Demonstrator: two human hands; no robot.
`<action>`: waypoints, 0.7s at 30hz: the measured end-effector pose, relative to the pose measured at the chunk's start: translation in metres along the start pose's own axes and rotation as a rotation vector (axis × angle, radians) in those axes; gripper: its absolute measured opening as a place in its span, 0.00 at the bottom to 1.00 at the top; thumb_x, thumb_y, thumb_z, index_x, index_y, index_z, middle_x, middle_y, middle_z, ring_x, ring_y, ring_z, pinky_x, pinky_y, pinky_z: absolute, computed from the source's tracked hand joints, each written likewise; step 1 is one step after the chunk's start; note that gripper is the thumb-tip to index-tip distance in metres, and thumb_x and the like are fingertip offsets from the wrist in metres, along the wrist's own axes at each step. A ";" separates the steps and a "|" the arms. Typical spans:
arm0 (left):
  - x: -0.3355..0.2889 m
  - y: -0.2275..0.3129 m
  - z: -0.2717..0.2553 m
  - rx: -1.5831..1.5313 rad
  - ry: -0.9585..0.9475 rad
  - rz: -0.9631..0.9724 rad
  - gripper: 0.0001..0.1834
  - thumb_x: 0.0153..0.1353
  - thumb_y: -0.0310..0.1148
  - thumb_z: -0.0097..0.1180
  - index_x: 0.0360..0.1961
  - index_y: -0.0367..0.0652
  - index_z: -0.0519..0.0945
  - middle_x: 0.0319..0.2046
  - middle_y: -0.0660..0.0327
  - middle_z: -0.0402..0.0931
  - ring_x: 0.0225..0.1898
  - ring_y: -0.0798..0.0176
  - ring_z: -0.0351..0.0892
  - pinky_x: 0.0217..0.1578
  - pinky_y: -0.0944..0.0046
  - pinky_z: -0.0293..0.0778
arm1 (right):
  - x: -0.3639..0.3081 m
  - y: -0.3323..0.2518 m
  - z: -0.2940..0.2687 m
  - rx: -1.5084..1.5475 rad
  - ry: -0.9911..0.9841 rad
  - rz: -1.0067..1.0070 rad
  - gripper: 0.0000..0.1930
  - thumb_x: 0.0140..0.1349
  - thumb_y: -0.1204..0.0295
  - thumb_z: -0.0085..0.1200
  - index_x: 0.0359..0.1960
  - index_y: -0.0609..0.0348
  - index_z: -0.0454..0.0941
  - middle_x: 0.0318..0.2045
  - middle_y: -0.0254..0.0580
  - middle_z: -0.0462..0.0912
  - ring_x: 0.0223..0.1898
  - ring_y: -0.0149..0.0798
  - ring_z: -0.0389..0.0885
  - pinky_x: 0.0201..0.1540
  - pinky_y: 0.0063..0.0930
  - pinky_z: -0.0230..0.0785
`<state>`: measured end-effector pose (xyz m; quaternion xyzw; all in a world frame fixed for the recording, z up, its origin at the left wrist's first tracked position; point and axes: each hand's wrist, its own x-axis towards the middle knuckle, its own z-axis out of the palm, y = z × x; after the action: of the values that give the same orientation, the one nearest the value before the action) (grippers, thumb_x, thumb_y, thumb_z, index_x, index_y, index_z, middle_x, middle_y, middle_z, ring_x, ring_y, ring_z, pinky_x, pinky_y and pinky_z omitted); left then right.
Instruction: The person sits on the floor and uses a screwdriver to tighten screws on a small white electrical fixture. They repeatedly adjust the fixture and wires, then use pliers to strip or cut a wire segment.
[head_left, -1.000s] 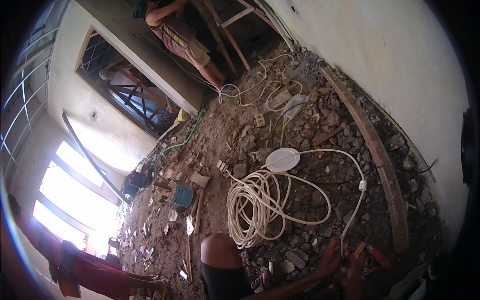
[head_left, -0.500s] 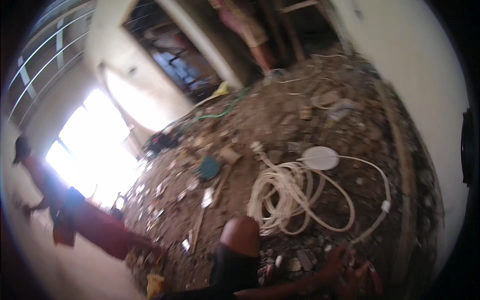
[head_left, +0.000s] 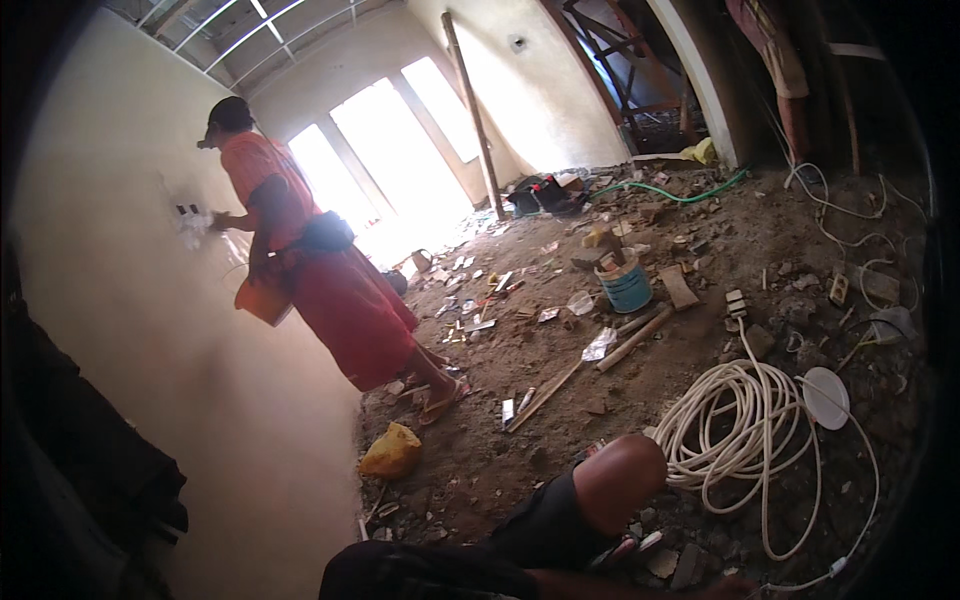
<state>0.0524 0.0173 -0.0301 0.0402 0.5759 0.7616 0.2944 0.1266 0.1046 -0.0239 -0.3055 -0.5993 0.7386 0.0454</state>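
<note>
A forearm, seemingly my left, runs along the bottom edge beside my bent knee. My left hand [head_left: 735, 588] shows only as a dark sliver there, its fingers cut off and unclear. Close to it lies the end of a thin white cord [head_left: 863, 540], which carries a small white connector [head_left: 838, 567]. My right hand is out of the picture. Beyond the knee a large coil of cream cable [head_left: 715, 410] rests on the dirt, with a socket block [head_left: 737, 303] at its far end. A round white disc [head_left: 826, 398] sits beside the coil.
A co-worker [head_left: 300, 230] at the left wall holds an orange bucket [head_left: 264, 298] and reaches to a wall box [head_left: 190, 212]. Rubble, wood strips [head_left: 545, 395], a blue tub [head_left: 626, 284] and a yellow lump [head_left: 391, 452] lie about. Another person's leg [head_left: 793, 125] stands far right.
My view has swung left and levelled, so the cable coil and my knee sit further right. My hands have slipped mostly below the lower edge; a red item near them is no longer visible.
</note>
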 end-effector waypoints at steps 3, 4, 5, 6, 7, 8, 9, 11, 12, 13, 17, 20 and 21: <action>-0.002 -0.004 -0.010 0.115 -0.013 0.038 0.15 0.62 0.37 0.65 0.48 0.45 0.80 0.46 0.55 0.78 0.51 0.54 0.75 0.54 0.52 0.70 | -0.001 0.000 0.004 -0.023 0.005 0.003 0.17 0.63 0.74 0.63 0.53 0.61 0.77 0.37 0.35 0.83 0.33 0.25 0.79 0.33 0.24 0.75; 0.004 -0.007 -0.009 0.168 -0.029 0.058 0.16 0.62 0.37 0.65 0.49 0.45 0.80 0.47 0.55 0.78 0.51 0.53 0.75 0.54 0.52 0.70 | 0.002 0.002 -0.002 -0.020 0.012 -0.001 0.17 0.63 0.74 0.63 0.53 0.61 0.77 0.37 0.35 0.83 0.33 0.25 0.79 0.33 0.24 0.75; 0.009 -0.011 -0.011 0.242 -0.045 0.091 0.17 0.61 0.37 0.66 0.49 0.45 0.80 0.47 0.55 0.78 0.52 0.53 0.75 0.55 0.52 0.70 | 0.005 0.005 -0.007 -0.014 0.029 -0.005 0.17 0.63 0.74 0.63 0.53 0.61 0.77 0.36 0.35 0.83 0.32 0.25 0.79 0.33 0.24 0.75; 0.017 -0.015 -0.016 0.335 -0.057 0.132 0.17 0.61 0.37 0.66 0.50 0.46 0.80 0.48 0.55 0.78 0.53 0.52 0.75 0.56 0.51 0.69 | 0.010 0.011 -0.017 0.010 0.048 -0.011 0.17 0.63 0.74 0.63 0.52 0.61 0.77 0.36 0.34 0.83 0.32 0.25 0.79 0.33 0.24 0.75; -0.001 -0.030 -0.005 0.423 -0.097 0.139 0.18 0.61 0.38 0.67 0.50 0.46 0.81 0.48 0.54 0.79 0.53 0.51 0.76 0.57 0.51 0.69 | -0.010 0.018 -0.034 0.041 0.087 0.021 0.17 0.63 0.74 0.64 0.52 0.61 0.77 0.36 0.34 0.83 0.32 0.24 0.79 0.33 0.24 0.75; -0.008 -0.037 -0.013 0.554 -0.107 0.193 0.18 0.60 0.38 0.67 0.51 0.46 0.81 0.49 0.54 0.79 0.54 0.50 0.76 0.57 0.50 0.69 | -0.011 0.026 -0.034 0.102 0.084 0.035 0.17 0.63 0.74 0.64 0.52 0.61 0.77 0.36 0.34 0.83 0.32 0.24 0.79 0.33 0.24 0.75; -0.024 -0.029 -0.026 0.726 -0.098 0.243 0.19 0.60 0.38 0.67 0.51 0.46 0.81 0.50 0.54 0.79 0.55 0.50 0.76 0.58 0.50 0.69 | -0.023 0.029 -0.032 0.166 0.081 0.073 0.17 0.62 0.74 0.64 0.52 0.60 0.78 0.36 0.34 0.83 0.32 0.24 0.79 0.33 0.24 0.75; -0.011 -0.014 -0.034 0.905 -0.257 0.373 0.20 0.60 0.38 0.68 0.52 0.47 0.82 0.51 0.54 0.80 0.56 0.48 0.76 0.60 0.49 0.68 | -0.031 0.026 -0.040 0.173 0.172 0.075 0.16 0.62 0.74 0.64 0.51 0.60 0.78 0.35 0.34 0.83 0.31 0.24 0.78 0.33 0.24 0.75; 0.007 -0.019 -0.049 0.885 -0.342 0.413 0.20 0.59 0.38 0.69 0.52 0.47 0.82 0.52 0.53 0.80 0.56 0.48 0.77 0.60 0.49 0.68 | -0.030 0.033 -0.040 0.113 0.224 0.100 0.16 0.62 0.74 0.65 0.51 0.60 0.78 0.35 0.34 0.83 0.31 0.24 0.78 0.33 0.24 0.75; 0.033 -0.005 -0.046 0.917 -0.532 0.494 0.20 0.60 0.39 0.68 0.52 0.45 0.83 0.52 0.53 0.80 0.57 0.46 0.77 0.61 0.49 0.68 | -0.029 0.042 -0.045 0.104 0.247 0.106 0.16 0.62 0.74 0.65 0.51 0.60 0.78 0.35 0.34 0.83 0.31 0.24 0.78 0.33 0.23 0.75; 0.053 0.026 -0.014 1.186 -0.836 0.565 0.18 0.63 0.39 0.65 0.48 0.38 0.81 0.50 0.49 0.80 0.59 0.43 0.75 0.61 0.47 0.70 | -0.029 0.056 -0.056 0.259 0.263 -0.012 0.16 0.62 0.74 0.65 0.51 0.60 0.79 0.33 0.32 0.83 0.29 0.22 0.77 0.31 0.21 0.73; 0.045 0.020 0.007 1.143 -0.932 0.552 0.17 0.63 0.36 0.65 0.47 0.37 0.80 0.49 0.48 0.81 0.54 0.44 0.79 0.55 0.49 0.75 | -0.048 0.044 -0.063 0.331 0.295 -0.116 0.15 0.63 0.74 0.65 0.50 0.61 0.78 0.32 0.31 0.83 0.26 0.20 0.75 0.27 0.18 0.70; 0.042 0.021 0.014 1.110 -0.947 0.441 0.16 0.62 0.35 0.65 0.47 0.37 0.80 0.46 0.49 0.81 0.51 0.46 0.80 0.52 0.51 0.76 | -0.053 0.045 -0.068 0.340 0.295 -0.124 0.15 0.63 0.75 0.65 0.50 0.61 0.78 0.32 0.31 0.84 0.26 0.20 0.76 0.28 0.17 0.70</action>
<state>0.0152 0.0463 -0.0185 0.6190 0.6652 0.3030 0.2875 0.2170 0.1274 -0.0501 -0.3609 -0.4706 0.7720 0.2286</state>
